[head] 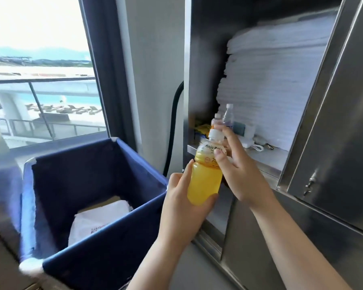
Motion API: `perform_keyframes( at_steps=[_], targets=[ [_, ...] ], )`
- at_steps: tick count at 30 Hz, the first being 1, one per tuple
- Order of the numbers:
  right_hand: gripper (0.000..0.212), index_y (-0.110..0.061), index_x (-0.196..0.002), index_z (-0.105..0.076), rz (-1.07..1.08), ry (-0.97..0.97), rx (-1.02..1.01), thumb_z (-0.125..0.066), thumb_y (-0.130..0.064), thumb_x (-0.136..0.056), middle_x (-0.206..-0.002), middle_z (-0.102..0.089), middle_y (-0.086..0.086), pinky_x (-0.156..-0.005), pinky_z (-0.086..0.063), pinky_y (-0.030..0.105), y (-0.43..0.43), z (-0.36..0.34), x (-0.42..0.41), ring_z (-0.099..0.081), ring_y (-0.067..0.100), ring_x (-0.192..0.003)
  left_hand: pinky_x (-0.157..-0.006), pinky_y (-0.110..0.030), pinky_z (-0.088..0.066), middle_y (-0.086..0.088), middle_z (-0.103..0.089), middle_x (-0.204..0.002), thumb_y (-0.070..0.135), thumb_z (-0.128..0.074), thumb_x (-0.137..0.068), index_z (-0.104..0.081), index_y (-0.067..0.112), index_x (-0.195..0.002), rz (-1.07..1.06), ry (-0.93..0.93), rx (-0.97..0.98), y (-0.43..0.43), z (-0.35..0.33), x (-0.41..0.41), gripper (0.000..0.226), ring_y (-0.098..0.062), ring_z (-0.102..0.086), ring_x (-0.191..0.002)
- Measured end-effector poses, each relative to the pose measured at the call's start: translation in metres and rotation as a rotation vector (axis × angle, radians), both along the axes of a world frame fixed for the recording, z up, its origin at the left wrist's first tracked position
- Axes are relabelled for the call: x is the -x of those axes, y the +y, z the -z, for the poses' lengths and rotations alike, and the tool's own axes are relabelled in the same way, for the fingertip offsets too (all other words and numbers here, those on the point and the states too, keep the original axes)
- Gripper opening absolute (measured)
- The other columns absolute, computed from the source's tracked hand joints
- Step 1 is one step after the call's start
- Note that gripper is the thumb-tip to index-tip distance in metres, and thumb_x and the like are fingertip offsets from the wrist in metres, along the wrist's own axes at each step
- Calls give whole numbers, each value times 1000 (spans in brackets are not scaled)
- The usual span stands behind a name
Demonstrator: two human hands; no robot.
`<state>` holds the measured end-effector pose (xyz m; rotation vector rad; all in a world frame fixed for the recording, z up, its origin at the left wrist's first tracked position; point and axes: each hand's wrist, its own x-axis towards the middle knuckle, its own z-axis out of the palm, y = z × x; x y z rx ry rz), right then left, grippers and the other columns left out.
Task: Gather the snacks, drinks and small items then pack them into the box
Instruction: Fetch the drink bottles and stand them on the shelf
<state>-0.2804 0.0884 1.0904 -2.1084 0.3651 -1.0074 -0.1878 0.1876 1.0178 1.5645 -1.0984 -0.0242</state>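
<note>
A yellow juice bottle (204, 181) with a white cap is held upright in front of the open steel cabinet. My left hand (182, 208) grips its lower body from below. My right hand (237, 166) holds its neck and label between thumb and fingers. Behind it on the cabinet shelf (268, 156) stand two clear bottles with white caps (227, 117), partly hidden by the juice bottle and my fingers. A yellow packet (201, 130) lies at the shelf's left. The blue fabric box (96, 243) stands open at lower left, with white packages (99, 220) at its bottom.
A tall stack of white towels (268, 86) fills the cabinet above the shelf. A small white item with a cord (252, 139) and a key lie on the shelf. The cabinet door (335, 122) hangs open at right. A window (38, 65) is at left.
</note>
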Motion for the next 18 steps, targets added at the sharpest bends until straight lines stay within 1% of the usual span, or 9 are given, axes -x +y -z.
perform_keyframes(
  at_steps=[2, 3, 5, 8, 10, 12, 13, 16, 18],
  targets=[
    [42, -44, -139, -31, 14, 3, -1, -38, -25, -101, -142, -41, -19, -105, -40, 40, -40, 0, -22, -42, 0, -128, -67, 4, -36, 33, -38, -102, 50, -69, -65, -19, 77, -114, -2, -18, -4, -39, -3, -24, 75, 20, -42, -97],
    [42, -45, -138, -31, 21, 3, -6, -38, -26, -101, -141, -43, -18, -104, -41, 40, -61, -1, -31, -44, 2, -127, -67, 0, -40, 33, -37, -102, 52, -68, -64, -18, 78, -114, -2, -23, -14, -60, -6, -34, 75, 20, -41, -98],
    [41, -45, -137, -32, 44, 14, -16, -39, -27, -101, -142, -42, -17, -105, -40, 41, -103, -4, -44, -43, 4, -128, -70, -12, -44, 30, -38, -103, 59, -63, -62, -15, 78, -116, 6, -20, -57, -104, -10, -52, 74, 16, -42, -99],
    [41, -45, -138, -32, 103, 47, -21, -40, -28, -101, -142, -43, -14, -107, -39, 39, -166, -5, -57, -43, 7, -129, -74, -15, -44, 27, -38, -106, 59, -64, -66, -18, 71, -125, 68, 0, -107, -169, -9, -70, 77, 11, -44, -98],
    [40, -51, -134, -32, 116, 66, -23, -40, -31, -101, -136, -44, -24, -102, -41, 24, -203, 0, -65, -45, 4, -127, -76, -19, -48, 26, -38, -106, 56, -66, -69, -19, 62, -134, 94, 3, -129, -206, -2, -79, 81, 8, -46, -97],
    [41, -61, -125, -31, 123, 89, -26, -40, -29, -101, -121, -44, -40, -87, -38, 2, -232, 7, -74, -47, -3, -119, -77, -19, -47, 26, -37, -106, 55, -67, -72, -17, 54, -139, 106, 1, -163, -237, 9, -88, 84, 9, -45, -98],
    [43, -64, -122, -30, 130, 106, -30, -41, -28, -101, -116, -45, -43, -82, -38, 0, -243, 11, -79, -48, -5, -115, -79, -19, -46, 25, -38, -108, 54, -68, -73, -18, 51, -141, 112, 11, -180, -250, 14, -93, 84, 8, -44, -99],
    [43, -60, -125, -31, 166, 151, -25, -42, -26, -101, -130, -49, -25, -92, -42, 12, -274, 22, -94, -50, 3, -119, -78, -17, -44, 24, -39, -110, 49, -69, -75, -19, 47, -143, 118, 46, -207, -284, 26, -108, 84, 6, -47, -97],
    [42, -50, -134, -31, 208, 191, 10, -43, -28, -100, -137, -48, -15, -93, -41, 10, -296, 29, -104, -49, 7, -123, -75, -15, -43, 24, -39, -111, 49, -69, -76, -18, 47, -143, 121, 55, -215, -309, 34, -118, 84, 3, -47, -97]
  ],
)
